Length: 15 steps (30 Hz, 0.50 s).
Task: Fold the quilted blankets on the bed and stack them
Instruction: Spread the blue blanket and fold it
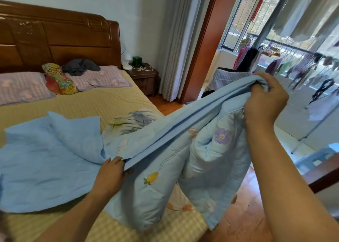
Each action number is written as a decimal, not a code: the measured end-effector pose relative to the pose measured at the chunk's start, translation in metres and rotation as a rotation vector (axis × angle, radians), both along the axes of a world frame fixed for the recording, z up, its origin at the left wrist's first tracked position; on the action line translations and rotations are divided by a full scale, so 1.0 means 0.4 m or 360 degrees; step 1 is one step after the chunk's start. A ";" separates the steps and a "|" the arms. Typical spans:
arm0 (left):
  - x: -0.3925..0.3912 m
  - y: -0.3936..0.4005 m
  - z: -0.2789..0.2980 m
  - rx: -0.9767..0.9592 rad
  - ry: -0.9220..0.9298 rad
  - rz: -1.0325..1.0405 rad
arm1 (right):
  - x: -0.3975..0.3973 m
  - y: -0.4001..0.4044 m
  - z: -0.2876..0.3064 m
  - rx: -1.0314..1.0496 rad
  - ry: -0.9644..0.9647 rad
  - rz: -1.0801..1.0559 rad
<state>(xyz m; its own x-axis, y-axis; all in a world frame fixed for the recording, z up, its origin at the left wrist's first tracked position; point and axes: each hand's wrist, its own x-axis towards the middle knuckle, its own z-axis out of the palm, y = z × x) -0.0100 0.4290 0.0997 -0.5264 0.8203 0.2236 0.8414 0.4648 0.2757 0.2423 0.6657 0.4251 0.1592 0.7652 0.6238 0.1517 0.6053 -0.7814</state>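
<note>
Bedroom, head view over a bed (88, 102) with a yellow quilted cover, balcony door off to the right.

Nearest: both forearms reach in from the bottom edge. Left hand (110, 175) is low over the bed's near side, fingers curled onto the doubled blue edge of the quilted blanket (207, 157), pinching it. Right hand (266, 102) is raised higher and further right, past the bed edge, fingers curled round the same blue edge, gripping a bunched section. Edge runs taut between the two hands, rising left to right.

Blanket is light blue with flower and fruit print; its bulk hangs below the held edge in folds, partly over the bed's near corner, partly over the wooden floor (244, 221). Plain blue underside lies spread on the bed to the left of the left hand. Grey-leaf printed fabric (135, 120) shows just behind the held edge; cannot tell if it is the same blanket or a second one.

Further back: two lilac checked pillows (22, 85), a floral cushion (58, 78) between them, dark clothing (80, 66) on the right pillow. Carved wooden headboard (55, 38) behind. Nightstand (145, 76) right of the bed, curtain (176, 45) beyond it. Clothes rack (293, 58) on the balcony.
</note>
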 end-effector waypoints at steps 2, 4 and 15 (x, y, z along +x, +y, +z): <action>-0.008 -0.036 -0.002 0.0128 -0.0022 0.0002 | -0.012 0.020 0.006 -0.0053 -0.0029 -0.0054; -0.004 -0.072 -0.015 0.0200 -0.0072 -0.0005 | -0.029 0.038 0.009 -0.0087 -0.0057 -0.0130; -0.019 -0.232 0.040 0.0357 -0.0590 0.0283 | -0.110 0.108 -0.043 -0.0349 -0.0498 -0.0263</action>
<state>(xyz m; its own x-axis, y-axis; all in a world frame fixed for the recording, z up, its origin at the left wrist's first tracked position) -0.0176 0.3360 0.1156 -0.7321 0.6632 0.1556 0.5801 0.4873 0.6527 0.1983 0.7090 0.4081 0.1198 0.8653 0.4867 0.4834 0.3774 -0.7899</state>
